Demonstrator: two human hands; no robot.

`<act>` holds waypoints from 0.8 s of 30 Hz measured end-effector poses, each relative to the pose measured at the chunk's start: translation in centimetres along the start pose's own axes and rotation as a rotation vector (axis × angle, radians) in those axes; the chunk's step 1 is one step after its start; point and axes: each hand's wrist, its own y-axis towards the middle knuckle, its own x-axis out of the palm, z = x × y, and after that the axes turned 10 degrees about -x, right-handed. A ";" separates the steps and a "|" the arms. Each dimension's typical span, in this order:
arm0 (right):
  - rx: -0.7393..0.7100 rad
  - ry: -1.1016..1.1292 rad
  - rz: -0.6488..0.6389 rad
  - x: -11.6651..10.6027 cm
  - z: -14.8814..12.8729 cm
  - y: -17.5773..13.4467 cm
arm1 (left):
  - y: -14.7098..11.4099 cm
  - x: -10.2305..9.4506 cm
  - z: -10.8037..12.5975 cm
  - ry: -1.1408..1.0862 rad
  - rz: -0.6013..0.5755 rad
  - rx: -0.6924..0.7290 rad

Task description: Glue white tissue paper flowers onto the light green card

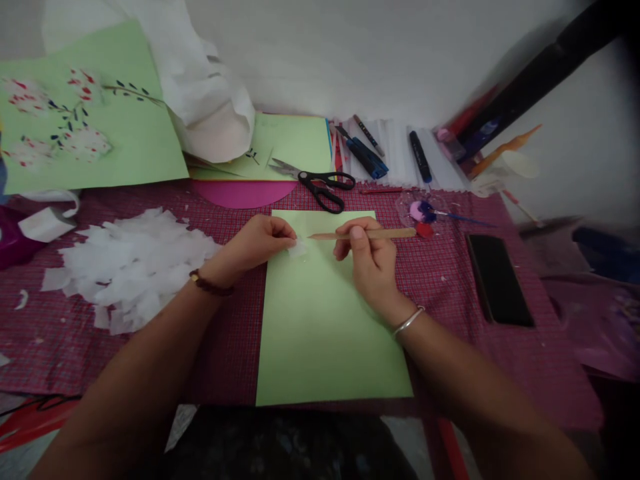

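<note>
Paper sheet on tabletop, at six-o'clock edge. Around sheet: scrap pile at nine o'clock, flower picture at ten, scissors at twelve, blades on stacked sheets, marker at one, phone at three. Pencil over sheet's one-o'clock part.

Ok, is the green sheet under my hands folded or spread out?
Spread out: the green sheet lies flat on the checked cloth, with all four corners visible and no fold showing across it.

Near sheet: 1. Over it are 2 hands, 1 stick; beyond it, 1 scissors; right of it, 1 phone; far left of it, 4 blossoms.
</note>
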 end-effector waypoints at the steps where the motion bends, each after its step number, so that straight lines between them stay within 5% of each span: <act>1: -0.016 -0.009 -0.021 0.0 -0.1 -0.1 | 0.0 0.1 0.1 0.009 0.004 -0.004; 8: -0.176 -0.188 -0.266 0.2 0.3 -0.2 | 0.0 0.4 0.4 0.074 0.071 0.004; 18: -0.262 -0.311 -0.358 0.5 1.2 0.0 | 0.5 0.5 0.2 0.101 0.078 0.055; 24: -0.291 -0.393 -0.400 0.6 0.8 0.2 | 1.1 0.7 -0.5 0.022 0.177 0.072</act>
